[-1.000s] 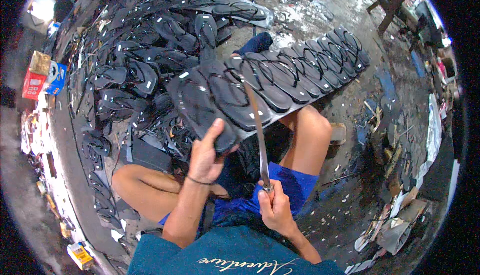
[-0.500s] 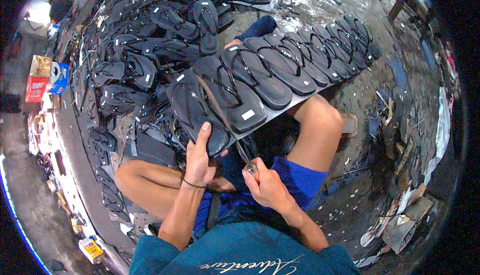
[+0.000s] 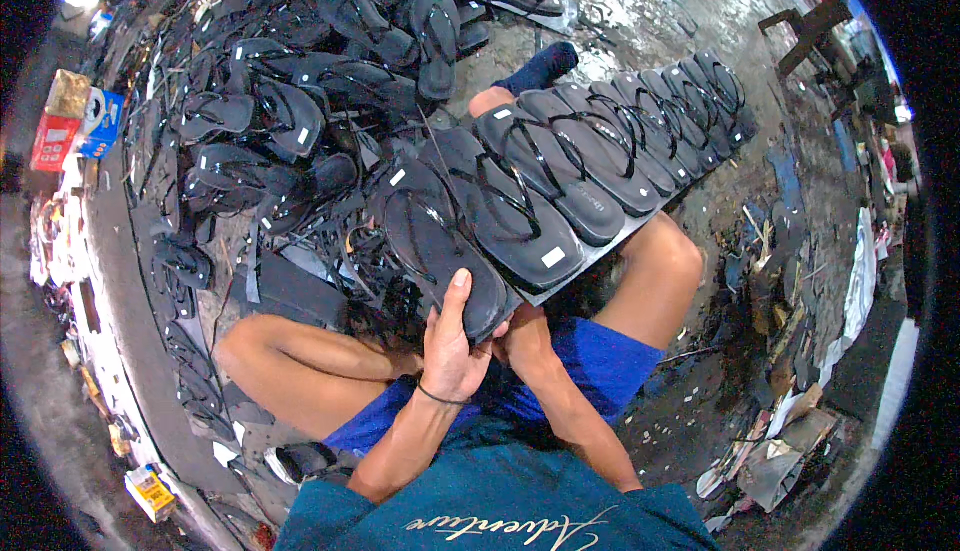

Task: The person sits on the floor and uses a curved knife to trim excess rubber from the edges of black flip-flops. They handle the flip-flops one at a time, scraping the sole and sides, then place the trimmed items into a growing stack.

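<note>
A row of black flip-flops lies along a dark rubber sheet that slants across my lap. My left hand is closed on the endmost flip-flop, thumb on top of its sole and fingers beneath. Between that one and the neighbouring flip-flop, a thin knife blade sticks up past the far edge. My right hand is pushed up against the near edge, close beside the left. Its fingers and the knife's handle are hidden under the sheet.
Many black flip-flops lie heaped at the far left with rubber offcuts. Red and blue boxes stand at the left edge, a small yellow box lower down. A dark stand is at far right, and scraps litter the right floor.
My right hand has moved up and forward under the sheet's near edge, taking the knife farther along the cut. The blade now shows only as a thin line. The view has shifted slightly.
</note>
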`<state>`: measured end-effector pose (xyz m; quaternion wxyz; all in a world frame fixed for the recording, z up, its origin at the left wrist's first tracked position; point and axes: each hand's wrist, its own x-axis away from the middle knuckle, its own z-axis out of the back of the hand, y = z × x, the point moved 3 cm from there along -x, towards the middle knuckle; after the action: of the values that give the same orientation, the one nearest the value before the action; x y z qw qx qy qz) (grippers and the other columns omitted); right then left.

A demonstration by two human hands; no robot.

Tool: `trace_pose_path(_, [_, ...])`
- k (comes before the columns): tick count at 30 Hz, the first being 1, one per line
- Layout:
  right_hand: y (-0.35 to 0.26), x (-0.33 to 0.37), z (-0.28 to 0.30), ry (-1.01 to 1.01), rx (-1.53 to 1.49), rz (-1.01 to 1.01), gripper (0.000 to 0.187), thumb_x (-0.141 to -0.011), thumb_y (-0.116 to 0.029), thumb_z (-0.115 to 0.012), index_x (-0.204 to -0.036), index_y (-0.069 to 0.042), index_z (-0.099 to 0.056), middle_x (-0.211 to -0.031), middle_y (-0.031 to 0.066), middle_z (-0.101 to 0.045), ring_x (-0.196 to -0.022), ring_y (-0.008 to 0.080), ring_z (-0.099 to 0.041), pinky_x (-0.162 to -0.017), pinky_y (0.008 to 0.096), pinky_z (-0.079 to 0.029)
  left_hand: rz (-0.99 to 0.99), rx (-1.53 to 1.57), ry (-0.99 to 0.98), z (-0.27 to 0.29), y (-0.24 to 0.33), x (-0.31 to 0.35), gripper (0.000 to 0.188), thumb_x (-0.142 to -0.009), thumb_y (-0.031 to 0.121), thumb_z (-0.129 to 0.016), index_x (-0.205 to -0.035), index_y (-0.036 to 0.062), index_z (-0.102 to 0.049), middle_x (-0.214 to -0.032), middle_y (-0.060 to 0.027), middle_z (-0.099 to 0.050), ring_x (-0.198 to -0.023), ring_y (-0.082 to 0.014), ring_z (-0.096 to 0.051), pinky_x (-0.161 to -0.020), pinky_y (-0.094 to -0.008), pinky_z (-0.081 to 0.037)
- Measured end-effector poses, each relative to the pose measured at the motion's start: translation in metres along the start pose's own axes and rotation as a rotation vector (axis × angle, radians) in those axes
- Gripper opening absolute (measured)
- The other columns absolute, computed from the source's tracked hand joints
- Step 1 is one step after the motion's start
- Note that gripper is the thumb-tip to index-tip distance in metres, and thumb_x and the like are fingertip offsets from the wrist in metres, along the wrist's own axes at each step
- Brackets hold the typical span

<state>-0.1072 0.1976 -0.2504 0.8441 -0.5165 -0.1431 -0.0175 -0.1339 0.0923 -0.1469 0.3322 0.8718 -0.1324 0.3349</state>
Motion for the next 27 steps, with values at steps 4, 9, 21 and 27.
trace_pose_path(4, [0.024,-0.021,-0.007,-0.141,-0.227,-0.204,0.049,-0.075,-0.015,-0.067,-0.12,-0.005,-0.053,-0.087,0.0137,-0.064,-0.074,0.0292,-0.062,-0.064,0.0427,-0.05,0.041,0.058,0.057,0.004,0.004,-0.002,0.028,-0.094,0.037,-0.056,-0.101,0.0098,-0.06,-0.085,-0.0021,-0.065,-0.069,-0.0125,-0.06,-0.051,-0.0228,-0.047])
trace_pose_path(9, [0.023,-0.079,-0.013,-0.138,-0.3,-0.144,0.034,-0.084,-0.02,-0.06,-0.113,-0.005,-0.053,-0.076,0.0095,-0.06,-0.063,0.0226,-0.058,-0.054,0.0373,-0.046,0.042,0.024,0.044,0.006,0.012,0.002,0.028,-0.094,0.036,-0.056,-0.101,0.0094,-0.06,-0.085,-0.0028,-0.064,-0.067,-0.0128,-0.06,-0.05,-0.0238,-0.047])
trace_pose_path(21, [-0.153,-0.128,-0.017,0.188,-0.978,0.313,0.035,-0.099,-0.041,-0.044,-0.08,-0.011,-0.043,-0.056,-0.001,-0.044,-0.043,0.0076,-0.039,-0.039,0.022,-0.032,-0.138,-0.102,-0.074,0.095,0.07,0.063,0.04,-0.081,0.003,-0.066,-0.117,-0.0057,-0.051,-0.104,-0.0183,-0.064,-0.093,-0.0306,-0.067,-0.079,-0.0414,-0.059])
trace_pose_path(27, [-0.209,-0.116,0.0,0.218,-1.197,0.582,0.04,-0.097,-0.042,-0.048,-0.076,-0.009,-0.042,-0.057,-0.0004,-0.044,-0.043,0.0078,-0.041,-0.039,0.0221,-0.03,-0.113,-0.274,0.136,0.086,0.044,0.07,0.032,-0.088,0.016,-0.065,-0.11,-0.0047,-0.054,-0.09,-0.0136,-0.067,-0.075,-0.0222,-0.068,-0.066,-0.0354,-0.059])
